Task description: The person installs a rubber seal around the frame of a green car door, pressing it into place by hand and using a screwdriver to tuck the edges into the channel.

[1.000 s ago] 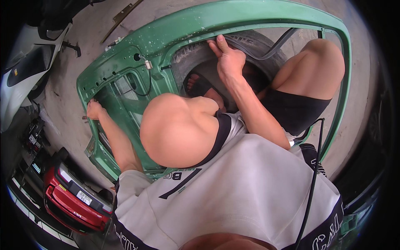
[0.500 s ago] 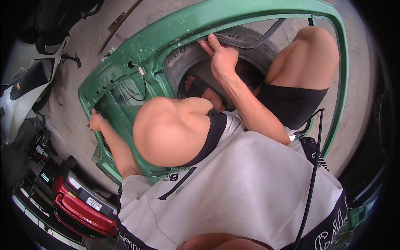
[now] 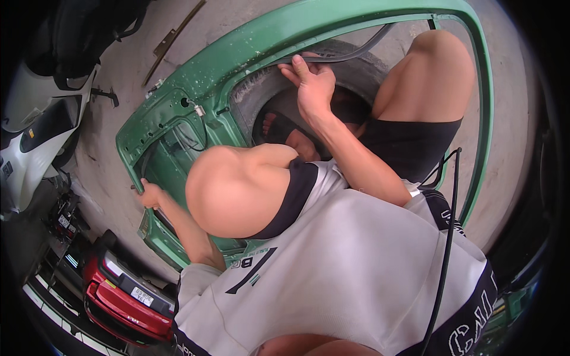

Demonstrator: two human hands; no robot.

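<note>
Our R hand [image 3: 314,90] pinches the black rubber weatherstrip [image 3: 369,46], slack bowing right of its fingers [image 3: 287,71], w/ our L hand [image 3: 154,196] curled at the green car door [image 3: 249,50], grip unclear, & uneven tension could kink it.

The person wears a pale grey shirt [image 3: 344,255] with short sleeves, and at seven o'clock it carries a dark print [image 3: 254,270]. Toward four o'clock there is a black band [image 3: 466,338] with letters in white outline, and a thin black cable [image 3: 443,258]. The shorts [image 3: 412,145] are black; at twelve o'clock, a black sandal [image 3: 287,125].
</note>
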